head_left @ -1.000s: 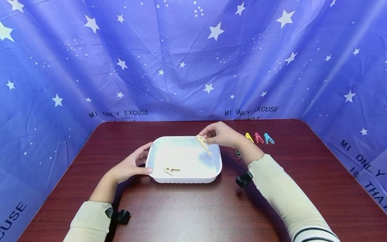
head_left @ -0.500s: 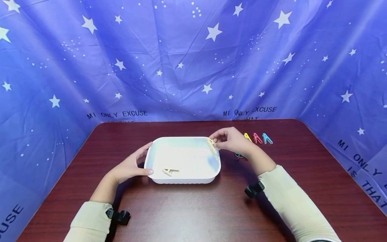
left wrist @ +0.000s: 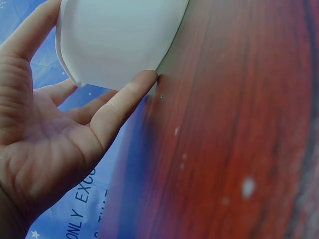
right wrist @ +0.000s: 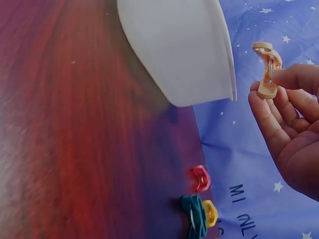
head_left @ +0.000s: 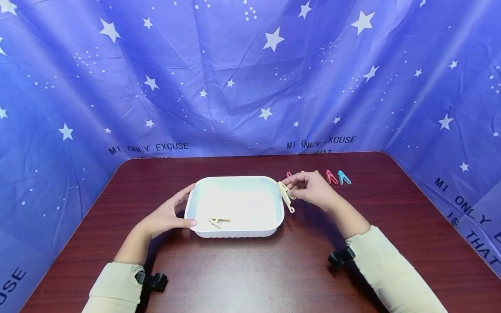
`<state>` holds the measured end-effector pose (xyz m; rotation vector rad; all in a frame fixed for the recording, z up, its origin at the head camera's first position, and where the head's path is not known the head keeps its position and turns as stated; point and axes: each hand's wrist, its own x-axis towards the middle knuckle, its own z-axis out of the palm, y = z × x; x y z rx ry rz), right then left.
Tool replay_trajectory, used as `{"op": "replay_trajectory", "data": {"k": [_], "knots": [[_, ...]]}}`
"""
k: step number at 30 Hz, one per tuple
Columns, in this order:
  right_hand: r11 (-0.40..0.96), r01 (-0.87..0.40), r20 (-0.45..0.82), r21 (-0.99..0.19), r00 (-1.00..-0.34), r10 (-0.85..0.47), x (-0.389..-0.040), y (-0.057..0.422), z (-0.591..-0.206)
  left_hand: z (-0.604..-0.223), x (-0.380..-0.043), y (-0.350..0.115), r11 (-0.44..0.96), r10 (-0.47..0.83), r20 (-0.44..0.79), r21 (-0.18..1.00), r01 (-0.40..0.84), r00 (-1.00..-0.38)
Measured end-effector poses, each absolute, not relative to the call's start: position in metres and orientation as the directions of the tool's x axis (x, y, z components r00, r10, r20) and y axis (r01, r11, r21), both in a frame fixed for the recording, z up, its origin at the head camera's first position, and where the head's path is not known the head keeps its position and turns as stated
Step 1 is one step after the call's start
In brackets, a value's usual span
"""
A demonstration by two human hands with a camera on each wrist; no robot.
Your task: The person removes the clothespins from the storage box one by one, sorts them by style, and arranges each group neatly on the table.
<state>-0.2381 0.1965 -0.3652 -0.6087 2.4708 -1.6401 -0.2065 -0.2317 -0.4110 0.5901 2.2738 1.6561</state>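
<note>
In the head view my right hand point(head_left: 315, 190) pinches a cream clothespin point(head_left: 288, 203) just outside the right rim of a white plastic tray point(head_left: 236, 233). The right wrist view shows this clothespin point(right wrist: 269, 74) end-on between thumb and fingertips, beside the tray wall point(right wrist: 179, 45). My left hand point(head_left: 166, 214) grips the tray's left end, thumb at the rim. From the left wrist, the fingers of that hand point(left wrist: 55, 124) spread along the outer wall point(left wrist: 119, 40). A second cream clothespin point(head_left: 220, 222) lies inside the tray near its front left corner.
Behind my right hand lie a pink clothespin point(head_left: 331, 177), a blue clothespin point(head_left: 344, 177) and others partly covered by it. The right wrist view shows red point(right wrist: 201, 178), yellow point(right wrist: 211, 213) and dark green point(right wrist: 194, 216) ones. A starry blue curtain point(head_left: 231, 108) hangs behind the table.
My right hand has carried the cream clothespin rightward from above the tray, past its right rim. My left hand keeps its grip on the tray. The view has shifted slightly.
</note>
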Motion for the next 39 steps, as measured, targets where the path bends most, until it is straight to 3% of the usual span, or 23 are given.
{"op": "replay_trajectory", "data": {"k": [13,29,39], "knots": [[0.322,-0.207,0.098,-0.924,-0.941,-0.324,-0.223,0.223,-0.378,-0.411,-0.207,-0.231,0.262,0.477,0.028,0.950,0.172,-0.878],[0.332,-0.169,0.036,-0.928,-0.927,-0.372,-0.198,0.261,-0.400,-0.409,-0.206,-0.230,0.272,0.475,0.013,0.949,0.161,-0.880],[0.372,-0.033,-0.069,-0.928,-0.964,-0.258,-0.188,0.269,-0.407,-0.413,-0.207,-0.232,0.273,0.480,0.020,0.947,0.170,-0.877]]}}
